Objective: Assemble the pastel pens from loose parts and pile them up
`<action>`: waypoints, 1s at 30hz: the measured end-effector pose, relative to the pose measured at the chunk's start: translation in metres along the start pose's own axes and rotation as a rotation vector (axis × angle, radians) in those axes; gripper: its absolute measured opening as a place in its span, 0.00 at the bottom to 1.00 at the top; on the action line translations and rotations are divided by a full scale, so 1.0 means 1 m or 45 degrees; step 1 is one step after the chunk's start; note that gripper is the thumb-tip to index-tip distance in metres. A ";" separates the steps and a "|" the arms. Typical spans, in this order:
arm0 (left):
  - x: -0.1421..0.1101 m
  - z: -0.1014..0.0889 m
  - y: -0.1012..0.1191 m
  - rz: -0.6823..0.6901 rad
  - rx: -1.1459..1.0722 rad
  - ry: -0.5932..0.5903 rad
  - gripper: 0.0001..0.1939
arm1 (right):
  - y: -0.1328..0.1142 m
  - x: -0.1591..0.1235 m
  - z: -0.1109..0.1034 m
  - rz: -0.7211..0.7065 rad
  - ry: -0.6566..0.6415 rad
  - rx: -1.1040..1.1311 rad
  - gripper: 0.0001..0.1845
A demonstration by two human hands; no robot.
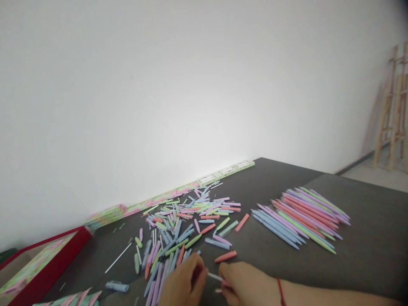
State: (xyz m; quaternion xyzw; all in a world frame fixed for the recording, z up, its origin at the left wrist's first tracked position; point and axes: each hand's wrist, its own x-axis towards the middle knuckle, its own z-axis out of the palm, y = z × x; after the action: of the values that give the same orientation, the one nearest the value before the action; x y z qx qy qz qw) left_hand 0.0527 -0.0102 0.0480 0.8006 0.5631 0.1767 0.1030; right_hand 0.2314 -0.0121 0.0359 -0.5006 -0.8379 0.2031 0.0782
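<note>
Bottom centre, nearest: your left hand and right hand, close together over the dark table. Between them, a thin white rod, fingertips at either end. Right grip closed on the rod's right end, with a pinkish piece among the fingers. Left fingers pinch the left end, as far as the blur shows. Two-ended hold probably keeps so slim a thing steady and in line.

Pose: left wrist low, back of hand up, fingers bent inward; right forearm enters from lower right, nearly level, red cord at the wrist.

Just above your hands, a loose coral barrel; lower left, a blue cap and a red box. Centre: a jumbled heap of pastel pen parts, presumably within easy reach by design. Right: long pens laid side by side, likely to keep them apart from the heap.

Farther: printed packs along the white wall; wooden easels, upper right.
</note>
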 end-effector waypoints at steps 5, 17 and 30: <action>0.094 -0.015 -0.006 0.158 0.258 0.046 0.13 | 0.009 0.005 -0.006 -0.015 0.035 0.376 0.06; 0.169 0.028 0.002 0.175 0.074 -0.095 0.05 | 0.024 0.018 0.017 -0.095 0.112 0.623 0.10; 0.018 -0.007 -0.034 -0.287 -1.658 0.111 0.18 | 0.014 0.008 -0.032 -0.197 0.301 0.987 0.13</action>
State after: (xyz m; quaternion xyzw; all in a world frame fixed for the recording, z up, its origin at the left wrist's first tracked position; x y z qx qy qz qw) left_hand 0.0260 0.0185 0.0447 0.5032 0.4252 0.5013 0.5610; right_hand 0.2494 0.0092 0.0589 -0.3894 -0.7198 0.4383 0.3717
